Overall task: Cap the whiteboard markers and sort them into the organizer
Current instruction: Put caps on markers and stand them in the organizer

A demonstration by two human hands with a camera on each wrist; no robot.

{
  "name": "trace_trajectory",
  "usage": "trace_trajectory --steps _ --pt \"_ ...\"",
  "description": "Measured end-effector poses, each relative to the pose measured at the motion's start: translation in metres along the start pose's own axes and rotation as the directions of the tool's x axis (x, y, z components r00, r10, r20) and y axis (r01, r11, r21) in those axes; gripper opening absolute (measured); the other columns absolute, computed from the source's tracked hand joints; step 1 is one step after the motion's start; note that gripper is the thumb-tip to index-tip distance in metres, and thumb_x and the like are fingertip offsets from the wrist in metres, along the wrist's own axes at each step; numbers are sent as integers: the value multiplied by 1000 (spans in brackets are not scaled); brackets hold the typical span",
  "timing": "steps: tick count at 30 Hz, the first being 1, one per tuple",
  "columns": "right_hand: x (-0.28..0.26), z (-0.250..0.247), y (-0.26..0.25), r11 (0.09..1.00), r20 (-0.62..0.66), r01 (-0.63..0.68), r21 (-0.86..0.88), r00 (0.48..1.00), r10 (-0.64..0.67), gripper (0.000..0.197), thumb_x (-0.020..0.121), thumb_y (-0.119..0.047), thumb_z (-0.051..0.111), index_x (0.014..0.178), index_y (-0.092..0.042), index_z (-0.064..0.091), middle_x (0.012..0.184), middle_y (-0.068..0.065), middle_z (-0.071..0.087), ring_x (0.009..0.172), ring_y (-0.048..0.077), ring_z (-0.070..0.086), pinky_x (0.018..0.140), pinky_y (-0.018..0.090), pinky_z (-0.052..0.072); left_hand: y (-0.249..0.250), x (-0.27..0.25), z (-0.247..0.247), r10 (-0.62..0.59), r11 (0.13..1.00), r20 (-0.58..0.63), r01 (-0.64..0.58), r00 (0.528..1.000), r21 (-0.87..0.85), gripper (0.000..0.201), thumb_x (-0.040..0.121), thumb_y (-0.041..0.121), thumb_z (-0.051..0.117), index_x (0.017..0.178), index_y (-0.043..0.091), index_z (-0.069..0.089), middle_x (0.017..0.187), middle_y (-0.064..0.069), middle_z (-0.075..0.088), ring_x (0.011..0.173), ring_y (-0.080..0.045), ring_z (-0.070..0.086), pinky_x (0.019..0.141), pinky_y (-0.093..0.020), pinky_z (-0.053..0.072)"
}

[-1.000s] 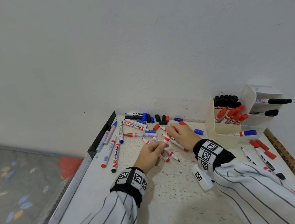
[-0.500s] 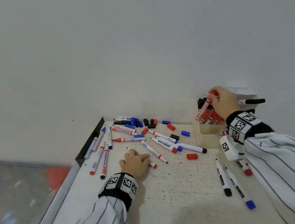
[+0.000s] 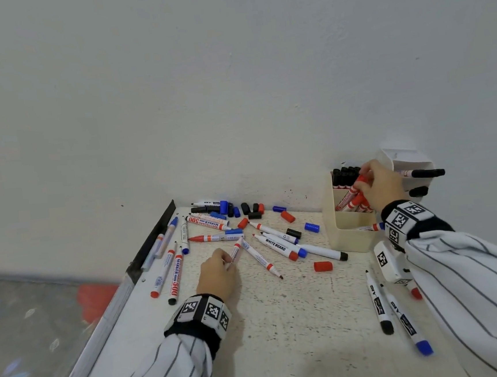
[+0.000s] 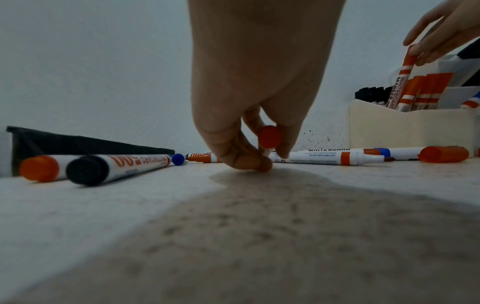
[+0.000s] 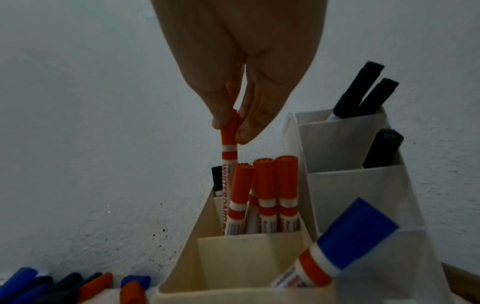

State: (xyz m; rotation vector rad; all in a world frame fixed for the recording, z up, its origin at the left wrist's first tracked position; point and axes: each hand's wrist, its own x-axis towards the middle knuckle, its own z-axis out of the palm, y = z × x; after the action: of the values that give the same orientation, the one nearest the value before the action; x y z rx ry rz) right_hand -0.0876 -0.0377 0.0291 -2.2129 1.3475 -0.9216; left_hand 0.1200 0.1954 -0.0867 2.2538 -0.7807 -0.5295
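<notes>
The right hand (image 5: 233, 86) pinches a capped red marker (image 5: 230, 148) by its cap, lowering it among the red ones below in the organizer (image 5: 233, 259). The left hand (image 3: 218, 273) pinches another red marker (image 3: 235, 251) off the worktop (image 3: 297, 319), probably for capping next.

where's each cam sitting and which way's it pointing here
Head: high, looking down at the table; shows both striped sleeves, left hand, right hand.
Left wrist: low over the table, looking along the left hand pinching a red-capped marker.
Right wrist: above the organizer, looking down the right hand holding a red marker.
Shared: all three show that red marker and the organizer.
</notes>
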Motion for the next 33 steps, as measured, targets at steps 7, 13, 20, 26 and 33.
trace_trajectory --steps 7,13,20,26,33 --pt "-1 20 13 968 76 15 -252 997 4 20 89 -14 48 93 -20 67 100 4 67 93 26 60 85 39 51 2 2 -1 -46 986 -59 36 997 -161 41 98 22 41 139 14 38 119 -10 62 98 -18 57 88 -27 41" --pt "-3 23 7 929 126 58 -366 992 -12 25 88 -13 46 99 -19 67 113 6 61 108 30 51 91 38 42 5 -1 1 -36 963 -53 20 998 -270 52 96 17 46 145 16 29 125 -12 58 105 -23 60 95 -34 48" --pt "-7 31 -2 878 54 9 -479 998 19 27 89 -20 46 109 -10 61 119 11 53 113 31 47 95 42 40 6 -4 -2 -59 945 -83 29 995 -325 54 96 16 46 146 17 24 128 -12 55 98 -20 62 83 -28 52" --pt "-16 34 -13 903 0 -10 -429 1000 11 33 86 -19 53 118 -9 54 129 14 41 119 34 37 102 45 32 6 -2 -3 -93 938 -104 52 990 -343 52 97 18 44 145 16 25 130 -14 53 99 -21 62 90 -36 52" --pt "-27 56 -39 947 85 266 -182 963 -254 16 85 -7 51 96 -9 63 114 9 51 113 26 43 91 31 34 7 -2 -3 -89 937 -84 55 992 -345 51 97 19 44 145 17 27 122 -11 57 92 -16 62 83 -28 53"
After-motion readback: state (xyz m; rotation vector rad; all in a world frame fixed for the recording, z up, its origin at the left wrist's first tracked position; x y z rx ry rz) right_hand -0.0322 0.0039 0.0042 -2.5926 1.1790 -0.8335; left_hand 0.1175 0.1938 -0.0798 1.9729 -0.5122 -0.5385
